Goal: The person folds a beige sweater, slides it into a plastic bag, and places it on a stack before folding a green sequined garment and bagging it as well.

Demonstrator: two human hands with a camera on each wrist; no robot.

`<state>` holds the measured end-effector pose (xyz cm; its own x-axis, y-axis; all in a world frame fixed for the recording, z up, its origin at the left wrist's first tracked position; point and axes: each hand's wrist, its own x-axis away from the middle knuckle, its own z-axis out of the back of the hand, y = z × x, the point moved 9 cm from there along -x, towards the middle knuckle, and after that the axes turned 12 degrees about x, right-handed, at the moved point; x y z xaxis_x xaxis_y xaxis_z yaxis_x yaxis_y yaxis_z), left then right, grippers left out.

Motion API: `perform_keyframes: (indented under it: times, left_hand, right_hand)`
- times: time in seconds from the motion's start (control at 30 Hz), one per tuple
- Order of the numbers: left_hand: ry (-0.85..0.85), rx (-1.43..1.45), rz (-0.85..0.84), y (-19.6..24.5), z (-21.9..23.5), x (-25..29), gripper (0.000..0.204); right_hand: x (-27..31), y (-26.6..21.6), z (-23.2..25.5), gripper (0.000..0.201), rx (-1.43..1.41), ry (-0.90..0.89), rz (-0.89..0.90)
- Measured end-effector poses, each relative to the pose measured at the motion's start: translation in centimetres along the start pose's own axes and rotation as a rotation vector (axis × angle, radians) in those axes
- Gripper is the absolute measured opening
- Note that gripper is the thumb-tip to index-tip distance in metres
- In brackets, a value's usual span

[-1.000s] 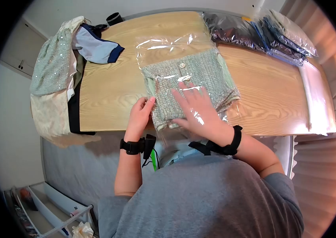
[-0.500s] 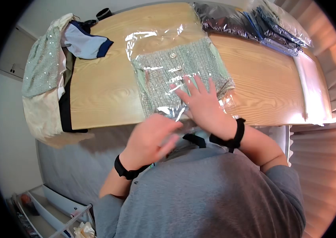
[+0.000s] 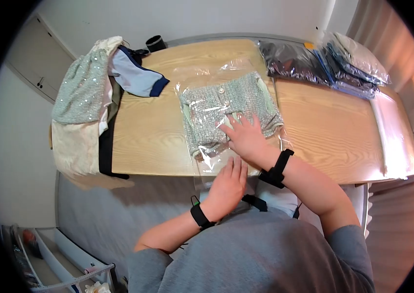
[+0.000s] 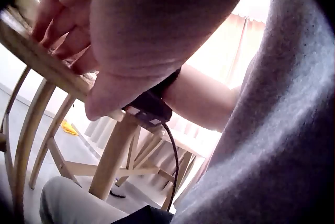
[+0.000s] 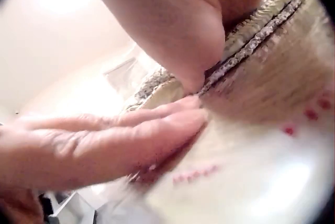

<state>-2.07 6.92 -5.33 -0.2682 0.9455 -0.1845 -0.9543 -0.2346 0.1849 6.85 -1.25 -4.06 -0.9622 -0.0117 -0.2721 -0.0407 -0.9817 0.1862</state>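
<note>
A folded green-grey tweed garment point(image 3: 207, 110) with a round button lies in a clear plastic bag point(image 3: 207, 166) at the table's front edge. My right hand point(image 3: 248, 141) rests on its lower part, fingers spread, palm down. The left hand point(image 3: 226, 188) lies on the bag's near end at the edge, its fingers straight and side by side. In the left wrist view the left hand point(image 4: 141, 30) reaches over the wooden rim. The right wrist view has fingers and thumb of the right hand point(image 5: 183, 35) beside the garment's layered edge point(image 5: 251, 41).
Clothes, one of them sequinned point(image 3: 82, 88), hang over the table's left end near a black cup point(image 3: 155, 44). Bagged dark garments point(image 3: 297, 63) lie at the back right, with a stack of clear bags point(image 3: 395, 134) at the right end. A divided bin point(image 3: 58, 259) stands lower left.
The left hand has left the garment's left side and moved right to the bag's near end, its fingers now straight. My right hand stays on the garment. The head view has shifted.
</note>
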Motion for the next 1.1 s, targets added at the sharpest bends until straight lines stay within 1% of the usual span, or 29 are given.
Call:
perform_keyframes:
  times: [0.07,0.1,0.27,0.33,0.37,0.43,0.5,0.53,0.57,0.6,0.67,0.7,0.73,0.8,0.87,0.93,0.97,1.03,1.07,1.1]
  left_hand:
    - [-0.013,0.018,0.009,0.2,0.4,0.0,0.065]
    - [-0.009,0.009,0.013,0.1,0.5,0.0,0.065]
    - [-0.031,0.047,0.021,0.0,0.4,-0.1,0.065]
    - [-0.029,0.046,0.023,0.0,0.4,-0.1,0.065]
    - [-0.034,0.055,0.024,-0.1,0.3,-0.1,0.064]
    - [-0.042,0.062,0.023,-0.1,0.3,-0.1,0.063]
    - [-0.033,0.071,0.021,-0.2,0.5,-0.1,0.062]
    - [-0.024,0.081,0.020,-0.2,0.6,-0.1,0.062]
    - [-0.022,0.079,0.022,-0.4,0.5,0.0,0.062]
    - [-0.009,0.082,0.021,-0.5,0.5,0.0,0.059]
    - [0.008,0.089,0.028,-0.7,0.4,0.0,0.057]
    - [0.039,0.099,0.031,-0.7,0.6,0.1,0.053]
    - [0.070,0.110,0.034,-0.8,0.8,0.2,0.050]
    - [0.064,0.138,0.021,-0.6,1.1,0.0,0.048]
    - [0.057,0.164,0.012,-0.5,1.0,0.1,0.047]
    - [0.102,0.169,-0.035,-0.1,1.0,0.3,0.048]
    - [0.105,0.170,-0.028,-0.2,0.9,0.3,0.048]
    - [0.135,0.181,-0.021,-0.1,0.9,0.5,0.048]
    - [0.135,0.183,-0.018,-0.1,0.9,0.5,0.048]
    - [0.123,0.173,-0.025,0.0,0.8,0.5,0.048]
  right_hand:
    - [-1.3,-0.2,-2.3,0.061,-0.041,-0.195,0.028]
    - [-1.9,-0.2,-1.3,0.061,-0.043,-0.078,0.021]
    - [-5.0,0.8,-1.5,0.061,-0.039,0.015,0.033]
    - [-6.2,1.5,-2.1,0.059,-0.140,0.034,0.031]
    - [-6.5,1.7,-2.2,0.057,-0.130,0.007,0.053]
    - [-7.6,2.4,-2.8,0.057,-0.143,0.008,0.056]
    - [-7.9,2.4,-2.1,0.057,-0.157,0.007,0.059]
    - [-7.7,2.4,-2.3,0.059,-0.134,-0.052,0.036]
    - [-7.5,2.2,-1.8,0.062,-0.111,-0.111,0.014]
    - [-7.5,1.7,-0.7,0.062,-0.109,-0.109,0.019]
    - [-7.4,0.6,1.0,0.068,-0.012,-0.131,-0.003]
    - [-7.5,-0.3,2.0,0.070,-0.083,-0.107,0.044]
    - [-7.6,-0.9,1.9,0.070,-0.084,-0.109,0.047]
    - [-7.8,-3.1,2.5,0.073,-0.171,-0.021,0.189]
    - [-8.4,-4.0,1.4,0.076,-0.169,-0.029,0.205]
    - [-8.9,-4.5,-0.2,0.072,-0.189,-0.140,0.204]
    - [-9.1,-4.8,-0.5,0.072,-0.190,-0.141,0.212]
    - [-9.5,-4.5,-1.6,0.067,-0.146,-0.179,0.124]
    - [-9.7,-4.7,-2.0,0.067,-0.146,-0.182,0.127]
    - [-10.1,-4.6,-2.0,0.066,-0.172,-0.142,0.096]
